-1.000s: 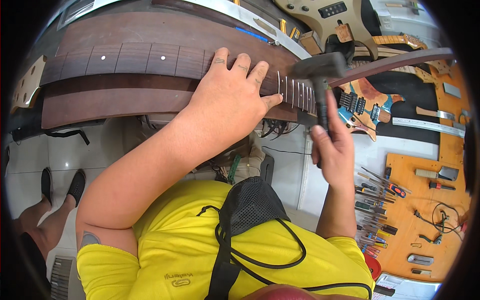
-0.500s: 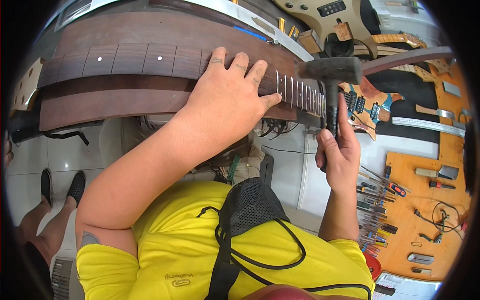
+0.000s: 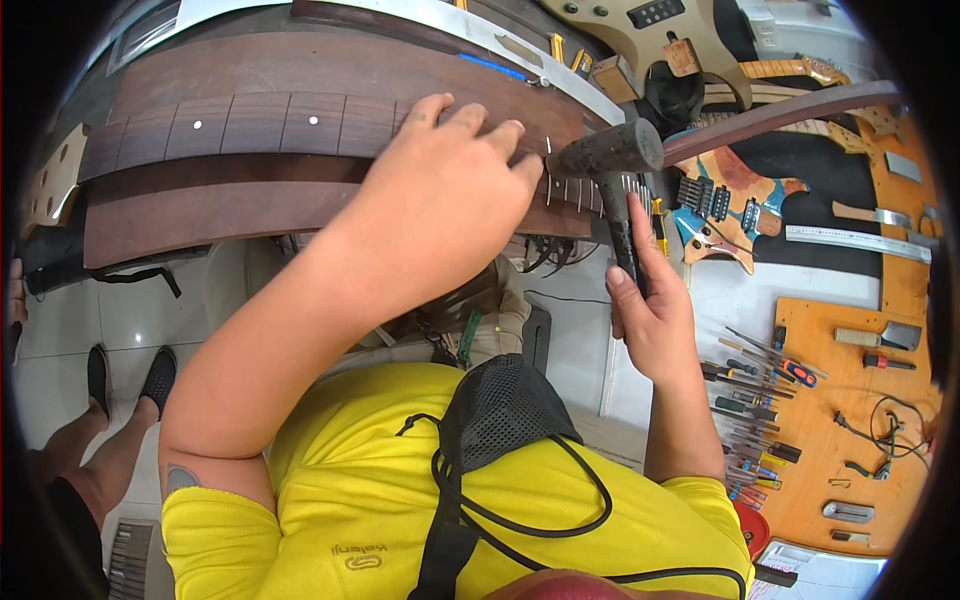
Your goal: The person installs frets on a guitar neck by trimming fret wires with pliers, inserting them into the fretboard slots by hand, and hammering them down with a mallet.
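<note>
A guitar neck (image 3: 260, 125) with a dark fingerboard and round white dots lies across a brown wooden board (image 3: 240, 205). My left hand (image 3: 450, 190) is over the neck with its fingers bent and drawn close together, their tips near its far side. Beside those fingers, on the right, run several silvery frets (image 3: 573, 193); part of the leftmost one is covered by my hand. My right hand (image 3: 652, 315) is closed around the dark handle of a mallet (image 3: 610, 148). Its black head is over the frets, close to my left fingers; whether it touches them I cannot tell.
A blue and brown guitar body (image 3: 722, 205) and a pale one (image 3: 600, 25) lie beyond the neck. Screwdrivers and files (image 3: 750, 410) line an orange tool board (image 3: 800, 480) at the right. Another person's legs (image 3: 105, 440) show at the left.
The mallet has come left and toward the frets in my right hand. My left fingers, spread before, have drawn together, and the thumb no longer stretches out along the frets.
</note>
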Demonstrator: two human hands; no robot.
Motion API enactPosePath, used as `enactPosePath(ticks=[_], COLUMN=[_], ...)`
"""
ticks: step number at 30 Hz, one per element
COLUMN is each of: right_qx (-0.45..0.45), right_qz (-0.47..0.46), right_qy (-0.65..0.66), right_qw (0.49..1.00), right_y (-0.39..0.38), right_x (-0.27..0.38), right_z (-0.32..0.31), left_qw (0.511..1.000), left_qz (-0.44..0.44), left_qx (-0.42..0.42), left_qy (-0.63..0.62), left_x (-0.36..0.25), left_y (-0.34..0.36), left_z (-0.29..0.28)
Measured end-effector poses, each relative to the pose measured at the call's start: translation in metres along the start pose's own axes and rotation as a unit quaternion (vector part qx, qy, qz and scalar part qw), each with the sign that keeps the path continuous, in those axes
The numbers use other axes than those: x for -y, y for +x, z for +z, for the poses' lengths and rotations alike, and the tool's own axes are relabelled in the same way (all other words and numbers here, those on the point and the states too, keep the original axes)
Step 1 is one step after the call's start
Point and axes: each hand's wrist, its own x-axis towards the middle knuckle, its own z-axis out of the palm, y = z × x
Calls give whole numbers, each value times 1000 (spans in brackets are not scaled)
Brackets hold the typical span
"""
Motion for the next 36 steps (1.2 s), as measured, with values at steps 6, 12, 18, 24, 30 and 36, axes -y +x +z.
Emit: enactPosePath(ticks=[6, 12, 18, 24, 30, 36], right_qx=[4, -44, 10, -26, -36, -11], right_qz=[-11, -29, -7, -15, -36, -11], right_qy=[-9, 27, -11, 11, 34, 35], right_qw=[1000, 998, 1000, 999, 998, 999], right_y=[-3, -14, -14, -21, -28, -25], right_x=[2, -5, -5, -6, -12, -10], right_z=[0, -4, -3, 1, 4, -5], left_qw=[1000, 997, 996, 998, 997, 997], left_qz=[-12, -5, -2, 1, 2, 3], left_qx=[17, 12, -2, -2, 4, 5], left_qy=[16, 76, 86, 66, 76, 77], left_x=[6, 2, 5, 4, 4, 6], left_y=[10, 10, 10, 12, 12, 12], left_z=[9, 14, 14, 14, 9, 11])
